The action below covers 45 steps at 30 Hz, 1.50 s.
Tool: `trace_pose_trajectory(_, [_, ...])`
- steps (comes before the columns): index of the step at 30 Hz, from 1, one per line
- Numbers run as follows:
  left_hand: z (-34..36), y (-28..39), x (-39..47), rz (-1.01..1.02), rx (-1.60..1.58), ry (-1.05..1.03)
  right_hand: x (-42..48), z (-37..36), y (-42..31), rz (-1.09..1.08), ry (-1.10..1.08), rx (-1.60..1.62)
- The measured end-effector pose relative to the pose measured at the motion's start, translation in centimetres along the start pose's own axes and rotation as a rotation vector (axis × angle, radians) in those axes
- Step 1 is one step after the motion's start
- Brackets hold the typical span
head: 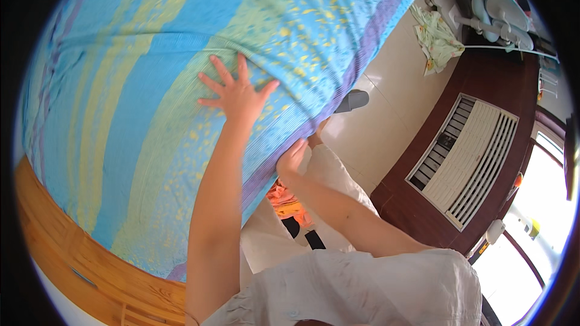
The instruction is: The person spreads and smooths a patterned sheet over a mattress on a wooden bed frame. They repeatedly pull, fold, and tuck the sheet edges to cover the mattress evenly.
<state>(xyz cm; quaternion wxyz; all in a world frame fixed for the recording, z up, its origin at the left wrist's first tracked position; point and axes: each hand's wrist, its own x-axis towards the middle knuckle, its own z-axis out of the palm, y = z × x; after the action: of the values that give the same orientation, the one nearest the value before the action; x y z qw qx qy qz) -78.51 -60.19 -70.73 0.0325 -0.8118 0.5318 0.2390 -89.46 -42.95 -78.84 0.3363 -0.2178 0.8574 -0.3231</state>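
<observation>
A striped sheet (181, 113) in blue, green-yellow and purple covers the bed, with wrinkles running across it beyond my hands. On top of it my left hand (238, 95) lies palm down, its fingers spread wide and holding nothing. My right hand (292, 158) is at the bed's near side, against the purple border (272, 163) of the sheet. Its fingers are close together and partly hidden, so whether they pinch the fabric is unclear.
A wooden headboard (90, 271) borders the bed at lower left. Right of the bed are tiled floor (385, 113), a grey slipper (353, 101) and a dark wooden ledge (494, 81) with a white vent grille (466, 158). Patterned cloth (432, 38) hangs near a stand (446, 4). Orange fabric (287, 201) shows below my arms.
</observation>
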Motion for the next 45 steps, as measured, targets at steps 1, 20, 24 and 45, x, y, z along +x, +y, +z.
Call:
trace_pose_trajectory(1, [0.1, 3.5, 1.6, -0.060, 0.012, -0.070, 0.7, -1.1, 2.8, -0.075, -0.078, -0.160])
trace_pose_trajectory(20, [1.2, 8.8, 8.5, -0.440, 0.336, -0.500, 50.2, -4.6, -25.8, 0.341, -0.331, 0.794])
trace_pose_trajectory(24, [0.9, 8.7, 8.2, -0.445, 0.318, -0.491, 53.8, -6.6, -25.5, 0.489, -0.314, 0.806])
trace_pose_trajectory(45, [0.6, 6.4, 7.6, -0.427, 0.518, -0.680, 71.6, -9.4, -44.1, -0.448, -0.238, -0.577])
